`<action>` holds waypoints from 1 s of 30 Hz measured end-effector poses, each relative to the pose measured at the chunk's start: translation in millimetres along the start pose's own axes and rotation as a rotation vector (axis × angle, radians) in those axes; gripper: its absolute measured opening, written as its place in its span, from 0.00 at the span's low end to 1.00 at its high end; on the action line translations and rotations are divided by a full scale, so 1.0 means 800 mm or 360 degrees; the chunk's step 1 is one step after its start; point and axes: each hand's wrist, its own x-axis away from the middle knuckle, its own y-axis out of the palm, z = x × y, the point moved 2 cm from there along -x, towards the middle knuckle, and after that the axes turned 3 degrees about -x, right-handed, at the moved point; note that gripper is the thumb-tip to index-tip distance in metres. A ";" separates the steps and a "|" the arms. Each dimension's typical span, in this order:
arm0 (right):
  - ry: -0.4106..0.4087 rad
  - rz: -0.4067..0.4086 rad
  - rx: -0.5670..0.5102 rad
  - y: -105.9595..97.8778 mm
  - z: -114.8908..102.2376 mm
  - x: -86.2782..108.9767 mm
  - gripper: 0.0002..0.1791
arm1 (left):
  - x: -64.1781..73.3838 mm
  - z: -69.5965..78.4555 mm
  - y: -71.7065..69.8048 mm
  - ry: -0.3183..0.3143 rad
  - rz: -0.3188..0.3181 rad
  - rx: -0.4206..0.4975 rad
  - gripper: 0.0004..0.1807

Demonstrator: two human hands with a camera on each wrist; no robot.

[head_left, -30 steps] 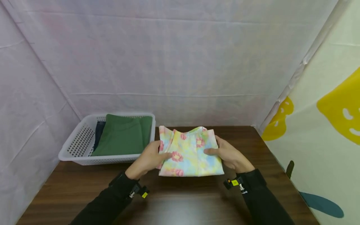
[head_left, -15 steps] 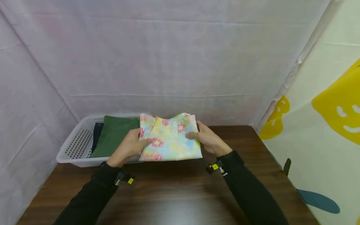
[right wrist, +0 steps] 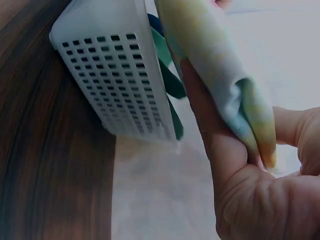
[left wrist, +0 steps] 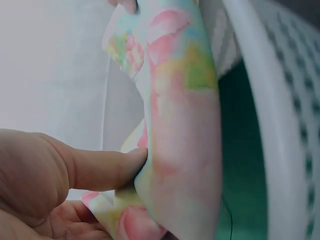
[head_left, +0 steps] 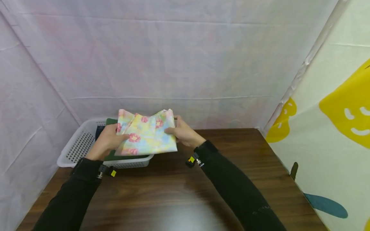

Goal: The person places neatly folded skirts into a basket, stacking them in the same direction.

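Note:
A folded floral garment [head_left: 148,134], pastel yellow, blue and pink, is held up over the white basket, its top edge sagging in the middle. My left hand [head_left: 105,142] pinches its left side, the thumb on the front face. On the right side my right hand [head_left: 186,132] grips it, thumb in front and fingers behind. The right wrist view shows the folded layers [right wrist: 250,115] lying between that thumb and the fingers. Beneath the floral garment, folded green fabric [head_left: 111,122] lies in the basket [head_left: 65,157], mostly hidden from the head view.
Dark blue cloth [head_left: 99,131] shows at the left beside the green fabric. The perforated basket stands at the back left of the brown wooden table [head_left: 225,154]. White fabric walls [head_left: 185,64] rise behind and to the left, with a yellow-printed sheet [head_left: 312,154] at the right.
Both hands have carried the floral garment leftward and slightly away, from above the table to over the basket. It now covers most of the green fabric in the head view.

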 end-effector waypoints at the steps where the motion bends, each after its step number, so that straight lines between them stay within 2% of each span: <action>1: -0.0003 -0.0011 0.0004 0.007 -0.001 -0.005 0.42 | -0.002 -0.003 -0.006 -0.0008 0.0020 -0.0023 0.26; 3: 0.0001 -0.0040 0.0005 0.021 -0.003 -0.014 0.41 | -0.006 -0.010 -0.017 -0.0025 0.0056 -0.0058 0.27; 10: 0.0054 -0.0135 -0.0085 0.059 -0.011 -0.029 0.42 | -0.018 -0.035 -0.043 -0.0054 0.0070 0.0057 0.31; 14: 0.0065 -0.0216 -0.0155 0.075 -0.011 -0.032 0.45 | -0.019 -0.049 -0.056 -0.0035 0.0157 -0.0039 0.28; 18: 0.0118 -0.0261 -0.0143 0.083 -0.006 -0.032 0.48 | -0.016 -0.065 -0.067 0.0004 0.0230 -0.0177 0.29; 21: 0.0113 -0.0241 -0.0008 0.081 -0.003 -0.029 0.46 | -0.012 -0.074 -0.072 -0.0019 0.0222 -0.0273 0.35; 25: -0.0042 -0.0172 0.0372 0.068 0.000 -0.024 0.39 | -0.011 -0.081 -0.073 -0.0029 0.0250 -0.0424 0.41; 28: -0.0160 -0.0115 0.0610 0.057 0.002 -0.018 0.36 | -0.011 -0.081 -0.071 0.0051 0.0340 -0.0538 0.42; 30: -0.0220 -0.0096 0.0690 0.051 0.002 -0.014 0.35 | -0.011 -0.077 -0.069 0.0107 0.0389 -0.0584 0.41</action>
